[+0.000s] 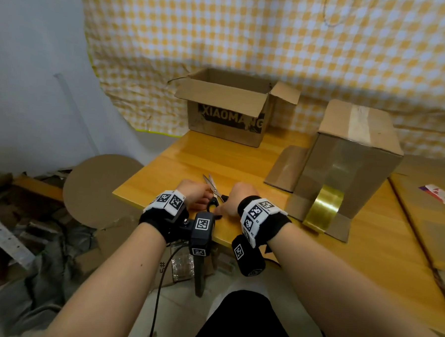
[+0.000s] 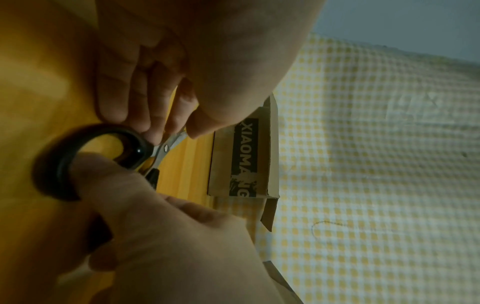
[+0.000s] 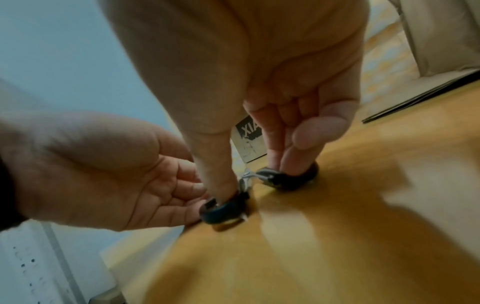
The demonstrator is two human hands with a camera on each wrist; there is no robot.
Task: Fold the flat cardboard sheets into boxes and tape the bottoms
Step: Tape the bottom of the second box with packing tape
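Black-handled scissors (image 1: pixel 213 191) lie on the wooden table (image 1: pixel 242 159) near its front edge, blades slightly apart and pointing away from me. My right hand (image 1: pixel 236 197) has its thumb through one handle loop (image 3: pixel 223 211) and its fingers in the other loop (image 3: pixel 298 176). My left hand (image 1: pixel 194 192) holds the scissors near the pivot (image 2: pixel 166 147) between fingertips and thumb. To the right stands an upturned cardboard box (image 1: pixel 353 154), its top seam taped. A tape strip runs down its side to a gold tape roll (image 1: pixel 322 207).
An open box printed XIAOMANG (image 1: pixel 227 112) stands at the back of the table. A flat cardboard piece (image 1: pixel 286 169) lies beside the taped box, and more flat sheets (image 1: pixel 432 225) lie at the right. A round cardboard disc (image 1: pixel 96 187) and clutter sit on the floor, left.
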